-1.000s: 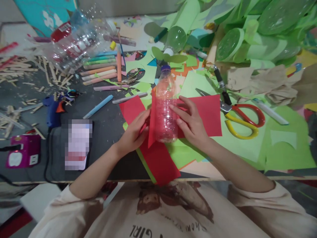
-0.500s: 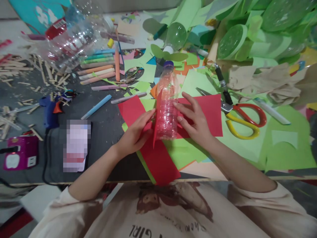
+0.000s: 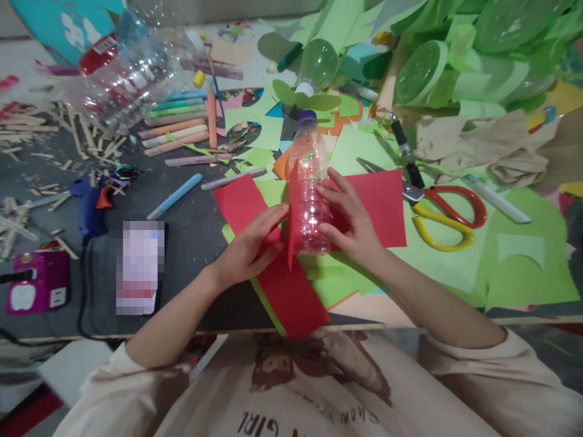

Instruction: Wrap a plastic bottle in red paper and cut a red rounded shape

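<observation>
A small clear plastic bottle (image 3: 308, 182) with a purple cap lies on a sheet of red paper (image 3: 378, 206) at the table's middle. My right hand (image 3: 353, 221) grips the bottle's right side, fingers curled on it. My left hand (image 3: 249, 247) pinches the raised left edge of the red paper against the bottle. The red sheet runs under the bottle, and one end of it hangs towards the table's near edge.
Red and yellow scissors (image 3: 444, 212) lie right of the red sheet. Green paper (image 3: 523, 267) covers the right side. Chalk sticks (image 3: 177, 127), a large clear bottle (image 3: 132, 73), wooden sticks (image 3: 27, 139), a blue glue gun (image 3: 88, 203) and a purple box (image 3: 36, 288) lie on the left.
The red paper's left edge has been lifted closer against the bottle, and my right hand has shifted from lying flat on the bottle to gripping its side.
</observation>
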Demonstrator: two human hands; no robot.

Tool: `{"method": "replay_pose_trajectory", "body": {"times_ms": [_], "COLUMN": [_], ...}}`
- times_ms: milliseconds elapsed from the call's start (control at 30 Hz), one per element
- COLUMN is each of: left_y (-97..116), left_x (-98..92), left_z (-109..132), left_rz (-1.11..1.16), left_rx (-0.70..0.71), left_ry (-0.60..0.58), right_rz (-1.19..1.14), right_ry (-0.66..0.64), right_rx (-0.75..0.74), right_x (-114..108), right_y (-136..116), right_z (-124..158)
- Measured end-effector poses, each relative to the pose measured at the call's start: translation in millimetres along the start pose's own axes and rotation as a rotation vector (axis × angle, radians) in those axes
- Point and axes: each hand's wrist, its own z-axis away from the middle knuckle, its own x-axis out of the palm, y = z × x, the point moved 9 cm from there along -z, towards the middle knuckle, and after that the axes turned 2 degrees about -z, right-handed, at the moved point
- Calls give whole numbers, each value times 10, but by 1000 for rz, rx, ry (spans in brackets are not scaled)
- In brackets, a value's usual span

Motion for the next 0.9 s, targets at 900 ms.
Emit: {"method": "replay_pose_trajectory", "body": {"times_ms": [900], "left_y": [-78], "left_x": [98], "left_z": [-246], "left_rz": [-237], "left_rx": [-199], "left_ry": [-24], "right_rz": [24], "right_ry": [-59], "right_rx": [-27], "right_x": [57], "right_y": [8], "right_z": [-9]}}
